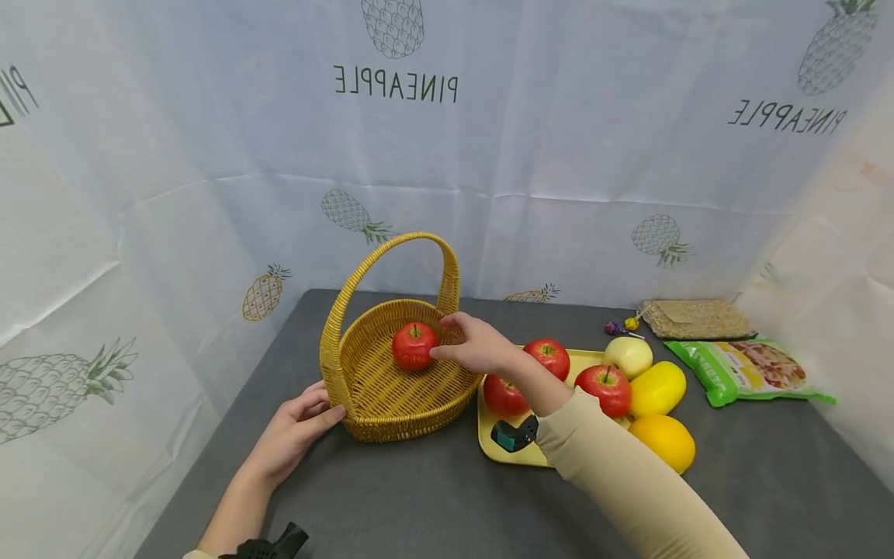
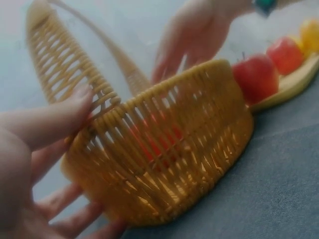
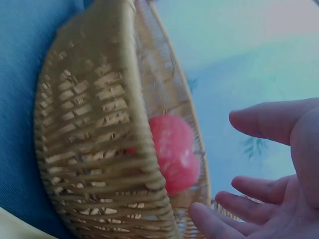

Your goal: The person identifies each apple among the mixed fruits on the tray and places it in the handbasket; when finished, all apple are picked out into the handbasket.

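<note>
A yellow wicker basket (image 1: 408, 428) with a tall arched handle stands on the dark table, and a red apple (image 1: 414, 346) lies inside it. My left hand (image 1: 289, 435) holds the basket's left side; in the left wrist view the thumb lies at the foot of the handle and the fingers spread along the outer wall. Over the basket's right part is my right hand (image 1: 478, 343), its fingers apart and holding nothing. In the right wrist view a gap shows between these fingers and the apple (image 3: 174, 154).
Right of the basket, a pale yellow tray (image 1: 520, 453) carries red apples (image 1: 606, 390), a pale round fruit (image 1: 628, 357), a yellow mango (image 1: 658, 389) and an orange (image 1: 663, 442). Lollipops (image 1: 621, 326), a clear bag (image 1: 698, 319) and a green packet (image 1: 750, 370) lie behind. A printed curtain (image 1: 559, 140) encloses the table.
</note>
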`<state>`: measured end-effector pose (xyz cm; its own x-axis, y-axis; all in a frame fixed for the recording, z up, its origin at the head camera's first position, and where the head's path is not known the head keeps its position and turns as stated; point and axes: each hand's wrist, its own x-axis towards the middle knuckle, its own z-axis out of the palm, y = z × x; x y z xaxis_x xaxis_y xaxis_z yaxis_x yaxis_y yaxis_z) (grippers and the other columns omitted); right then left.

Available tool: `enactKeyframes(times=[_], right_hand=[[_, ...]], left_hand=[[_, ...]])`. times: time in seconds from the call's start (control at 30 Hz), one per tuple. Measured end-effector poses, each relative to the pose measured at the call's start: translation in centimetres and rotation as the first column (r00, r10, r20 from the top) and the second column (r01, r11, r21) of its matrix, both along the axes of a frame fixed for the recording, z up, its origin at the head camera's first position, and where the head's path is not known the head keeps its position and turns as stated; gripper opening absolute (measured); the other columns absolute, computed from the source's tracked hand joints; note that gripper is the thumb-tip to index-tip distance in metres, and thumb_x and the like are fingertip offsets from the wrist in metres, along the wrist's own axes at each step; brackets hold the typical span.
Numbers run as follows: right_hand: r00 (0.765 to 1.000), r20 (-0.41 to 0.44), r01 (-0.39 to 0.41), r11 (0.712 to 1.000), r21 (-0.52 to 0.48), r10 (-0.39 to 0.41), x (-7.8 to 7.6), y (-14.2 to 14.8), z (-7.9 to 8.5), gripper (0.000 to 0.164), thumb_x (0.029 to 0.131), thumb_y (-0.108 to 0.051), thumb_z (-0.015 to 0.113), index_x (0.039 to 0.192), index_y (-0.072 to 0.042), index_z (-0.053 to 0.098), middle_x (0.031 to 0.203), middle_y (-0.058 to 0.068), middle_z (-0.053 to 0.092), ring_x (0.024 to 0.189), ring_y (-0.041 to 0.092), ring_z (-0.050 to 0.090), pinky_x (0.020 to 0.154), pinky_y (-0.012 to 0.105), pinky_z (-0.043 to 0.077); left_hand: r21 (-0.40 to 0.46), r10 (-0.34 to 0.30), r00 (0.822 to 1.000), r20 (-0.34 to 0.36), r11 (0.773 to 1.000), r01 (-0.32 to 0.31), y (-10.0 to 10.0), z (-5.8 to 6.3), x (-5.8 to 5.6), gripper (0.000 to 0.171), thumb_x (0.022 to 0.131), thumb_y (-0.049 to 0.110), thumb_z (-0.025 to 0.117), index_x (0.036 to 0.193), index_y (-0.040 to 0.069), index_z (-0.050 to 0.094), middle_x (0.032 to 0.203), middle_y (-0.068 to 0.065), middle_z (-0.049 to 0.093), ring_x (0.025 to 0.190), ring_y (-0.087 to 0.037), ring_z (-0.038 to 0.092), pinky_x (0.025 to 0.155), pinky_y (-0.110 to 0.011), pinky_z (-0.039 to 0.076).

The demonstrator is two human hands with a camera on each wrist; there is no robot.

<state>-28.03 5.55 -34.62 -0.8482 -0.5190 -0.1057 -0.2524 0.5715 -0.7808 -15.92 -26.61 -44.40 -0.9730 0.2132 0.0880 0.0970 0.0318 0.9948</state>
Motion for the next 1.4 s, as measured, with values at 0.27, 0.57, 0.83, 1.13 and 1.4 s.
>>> enactKeyframes(times=[0.27,0.57,0.83,1.13,1.4], right_hand=[[1.000,-0.009,0.005,0.996,-0.092,-0.006,2.9,1.0,0.1,0.066,0.093,-0.037,0.076,0.150,-0.015,0.049,0.151,0.007,0.050,0.136,0.033,0.050,0.104,0.050,0.047],[0.999,-0.016,0.026,0.980,-0.197,-0.030,4.9,2.5,-0.1,0.062,0.095,-0.035,0.074,0.148,-0.016,0.049,0.147,0.003,0.052,0.135,0.029,0.051,0.102,0.048,0.049],[0.994,0.020,0.112,0.952,-0.284,-0.110,7.0,5.2,-0.3,0.060,0.094,-0.032,0.077,0.146,-0.017,0.051,0.147,0.004,0.051,0.133,0.033,0.053,0.100,0.045,0.052],[0.980,-0.052,0.165,0.927,-0.336,-0.193,8.9,7.5,-1.6,0.052,0.096,-0.026,0.075,0.142,-0.013,0.054,0.145,0.012,0.054,0.128,0.035,0.057,0.102,0.047,0.050],[0.922,-0.185,0.282,0.916,-0.285,-0.341,9.2,9.4,-3.5,0.046,0.095,-0.025,0.076,0.135,-0.012,0.058,0.136,0.010,0.061,0.120,0.030,0.059,0.103,0.055,0.048]], left_hand=[[-0.013,0.006,1.000,-0.008,1.000,-0.006,-0.1,0.0,0.1,0.034,0.103,0.011,0.062,0.128,-0.013,0.059,0.162,-0.014,0.026,0.152,-0.036,0.012,0.100,-0.023,0.047],[-0.011,0.008,1.000,-0.014,1.000,-0.008,0.1,-0.1,-0.1,0.033,0.103,0.011,0.063,0.127,-0.012,0.060,0.164,-0.017,0.023,0.150,-0.026,0.021,0.100,-0.023,0.047],[-0.005,0.010,1.000,-0.008,1.000,-0.010,0.3,-0.3,0.0,0.030,0.103,0.011,0.063,0.125,-0.010,0.062,0.163,-0.018,0.024,0.140,-0.003,0.031,0.101,-0.023,0.046],[-0.015,0.026,1.000,-0.014,1.000,-0.026,0.1,0.0,0.1,0.030,0.103,0.010,0.063,0.124,-0.012,0.061,0.161,-0.016,0.026,0.137,0.000,0.036,0.100,-0.022,0.047],[-0.009,0.021,1.000,-0.004,1.000,-0.021,0.3,0.1,0.0,0.032,0.103,0.011,0.064,0.125,-0.012,0.061,0.162,-0.021,0.025,0.138,-0.002,0.036,0.100,-0.022,0.047]])
